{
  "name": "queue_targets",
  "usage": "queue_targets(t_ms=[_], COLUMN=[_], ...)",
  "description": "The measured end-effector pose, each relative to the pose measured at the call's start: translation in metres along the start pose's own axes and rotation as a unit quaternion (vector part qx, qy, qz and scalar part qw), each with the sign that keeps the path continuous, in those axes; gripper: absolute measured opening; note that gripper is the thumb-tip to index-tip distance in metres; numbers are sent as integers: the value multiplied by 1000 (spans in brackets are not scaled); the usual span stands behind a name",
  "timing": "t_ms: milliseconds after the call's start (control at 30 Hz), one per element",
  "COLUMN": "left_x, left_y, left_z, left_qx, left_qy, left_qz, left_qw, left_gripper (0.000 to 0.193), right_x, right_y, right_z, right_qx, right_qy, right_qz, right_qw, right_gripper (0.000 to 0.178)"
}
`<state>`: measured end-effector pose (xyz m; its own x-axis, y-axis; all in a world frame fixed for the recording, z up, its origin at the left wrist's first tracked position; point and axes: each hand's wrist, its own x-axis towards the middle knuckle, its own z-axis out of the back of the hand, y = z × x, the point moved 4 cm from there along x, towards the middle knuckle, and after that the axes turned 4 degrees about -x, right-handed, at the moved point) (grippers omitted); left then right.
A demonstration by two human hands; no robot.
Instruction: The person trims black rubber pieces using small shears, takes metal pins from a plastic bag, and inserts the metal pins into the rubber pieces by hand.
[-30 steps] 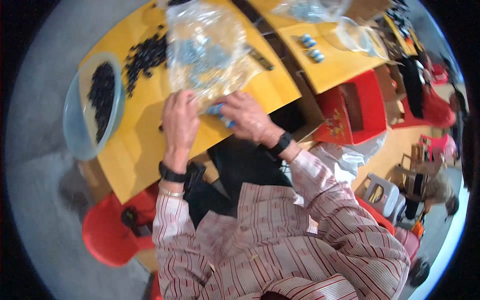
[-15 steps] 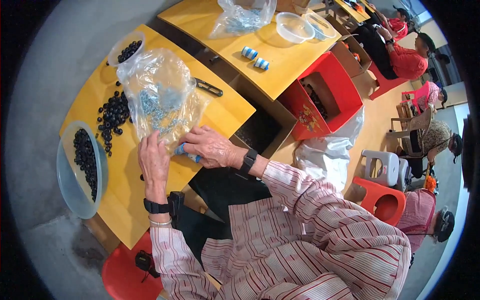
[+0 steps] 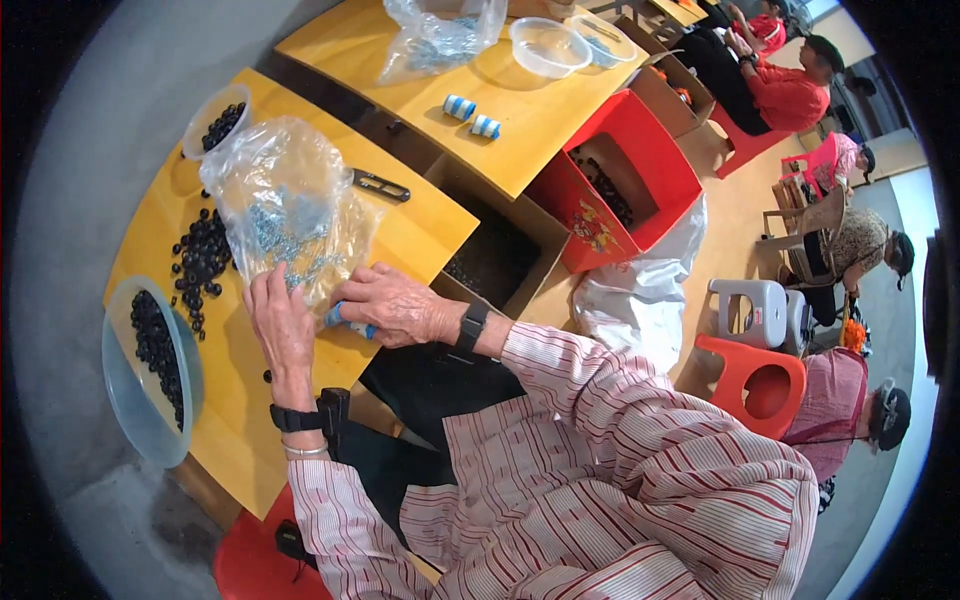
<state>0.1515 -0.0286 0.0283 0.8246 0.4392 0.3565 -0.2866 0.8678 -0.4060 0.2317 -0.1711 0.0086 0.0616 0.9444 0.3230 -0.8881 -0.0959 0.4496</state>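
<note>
A clear plastic bag [image 3: 285, 175] of small silvery metal pieces [image 3: 285, 230] lies on the near yellow table. At its near edge, my left hand [image 3: 283, 325] has its fingers bent and closed on the plastic; the fingertips are partly hidden. Close beside it, my right hand [image 3: 395, 305] curls over a blue-and-white striped roll [image 3: 357, 327], which shows under the fingers and is partly covered by them. Left of the bag is a loose spread of small black beads [image 3: 205, 250]. A black-handled cutter [image 3: 380, 185] rests beyond the bag.
Black beads also fill part of a large clear bowl [image 3: 193, 400] and a small tub [image 3: 190, 135]. The far table [image 3: 400, 105] carries striped rolls [image 3: 485, 127], another bag [image 3: 440, 50] and tubs [image 3: 550, 62]. A red box [image 3: 645, 205] and cardboard box [image 3: 535, 225] stand right; several people sit beyond.
The whole view has shifted, so the tables and boxes appear farther left. Both hands keep nearly the same pose at the bag's near edge, with the striped roll still under the right fingers.
</note>
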Motion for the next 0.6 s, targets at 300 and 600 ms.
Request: queue_targets(t_ms=[300, 600], left_x=[-10, -47], left_y=[-14, -54], left_z=[9, 29], left_qx=[16, -66], left_qy=[-48, 70], left_qz=[15, 97], left_qw=[999, 991], left_gripper=[31, 23], right_x=[-1, -65], right_y=[-2, -92], right_z=[-1, 137], right_qx=[49, 88], right_qy=[-44, -332], right_qz=[15, -196], right_qw=[998, 919], right_gripper=[43, 24])
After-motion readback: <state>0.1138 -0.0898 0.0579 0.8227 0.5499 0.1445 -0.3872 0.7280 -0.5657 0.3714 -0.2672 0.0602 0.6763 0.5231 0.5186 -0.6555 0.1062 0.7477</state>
